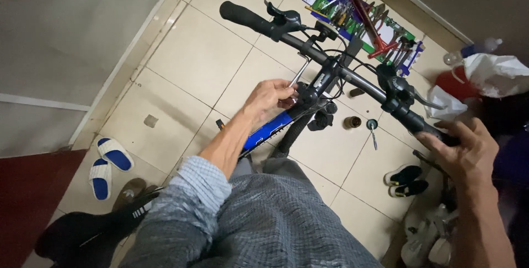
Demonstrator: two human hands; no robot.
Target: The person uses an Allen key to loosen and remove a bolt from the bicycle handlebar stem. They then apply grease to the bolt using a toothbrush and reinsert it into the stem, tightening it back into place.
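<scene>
Two hands on a black bicycle handlebar

Left hand pinches a silver L-shaped hex key at the stem; right hand wraps the black rubber grip.

There is a single view, from a camera worn on the person's head. It looks steeply down and slightly forward over the person's own chest and lap onto the tiled floor. It sits close (at arm's reach) above the bicycle handlebar, which crosses the frame from upper left to right edge. The far wall's base runs along the upper right corner.
</scene>
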